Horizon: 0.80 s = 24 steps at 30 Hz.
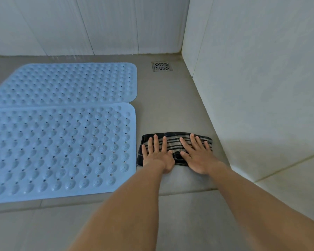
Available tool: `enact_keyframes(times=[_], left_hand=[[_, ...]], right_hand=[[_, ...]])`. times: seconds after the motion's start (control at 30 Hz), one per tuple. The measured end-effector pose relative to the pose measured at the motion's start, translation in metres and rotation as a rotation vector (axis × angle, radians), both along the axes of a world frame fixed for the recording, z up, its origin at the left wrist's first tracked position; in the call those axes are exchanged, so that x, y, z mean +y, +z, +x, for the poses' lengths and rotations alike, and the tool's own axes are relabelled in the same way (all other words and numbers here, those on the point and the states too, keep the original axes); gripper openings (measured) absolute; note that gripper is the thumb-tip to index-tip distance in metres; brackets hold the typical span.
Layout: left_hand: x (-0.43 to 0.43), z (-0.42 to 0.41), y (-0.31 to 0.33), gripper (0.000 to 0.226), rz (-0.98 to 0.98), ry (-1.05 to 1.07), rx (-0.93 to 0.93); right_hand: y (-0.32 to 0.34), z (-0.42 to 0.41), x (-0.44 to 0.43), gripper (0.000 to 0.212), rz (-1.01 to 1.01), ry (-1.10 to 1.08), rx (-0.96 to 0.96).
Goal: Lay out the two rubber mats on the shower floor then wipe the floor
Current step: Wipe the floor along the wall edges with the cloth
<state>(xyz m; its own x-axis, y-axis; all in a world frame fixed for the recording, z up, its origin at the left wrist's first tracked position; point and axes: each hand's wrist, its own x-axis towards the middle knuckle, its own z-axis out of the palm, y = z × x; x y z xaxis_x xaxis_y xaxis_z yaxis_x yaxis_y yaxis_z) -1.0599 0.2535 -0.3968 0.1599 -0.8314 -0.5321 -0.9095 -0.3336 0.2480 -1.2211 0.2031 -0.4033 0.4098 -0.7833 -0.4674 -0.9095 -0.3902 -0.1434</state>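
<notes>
Two pale blue rectangular rubber mats, studded with bumps and small holes, lie flat on the grey tiled shower floor (pixel 170 105). The far mat (pixel 67 84) sits at 12 o'clock of the near mat (pixel 58 151), with their long edges touching. At 3 o'clock of the near mat, just beside its short edge, a folded black-and-beige striped cloth (pixel 173 140) lies on the floor. Both hands press on it, the left hand (pixel 157 154) at 9 o'clock and the right hand (pixel 198 156) at 3 o'clock, thumbs nearly meeting. Each grip is fully open, fingers straight and spread, clasping nothing. A square patterned metal drain (pixel 161 66) sits at 12 o'clock of the cloth, near the corner of the white tiled wall (pixel 261 87).
</notes>
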Motion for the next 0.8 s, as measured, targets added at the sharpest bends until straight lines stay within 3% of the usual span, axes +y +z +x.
enact_keyframes(times=[0.43,0.8], left_hand=[[0.036,-0.004,-0.003,0.063,-0.045,-0.045,-0.040],[0.067,0.010,0.002,0.077,-0.065,-0.247,-0.111]], right_hand=[[0.013,-0.013,0.028,0.075,0.053,0.021,-0.053],[0.009,-0.019,0.070,0.057,-0.001,-0.043,-0.061]])
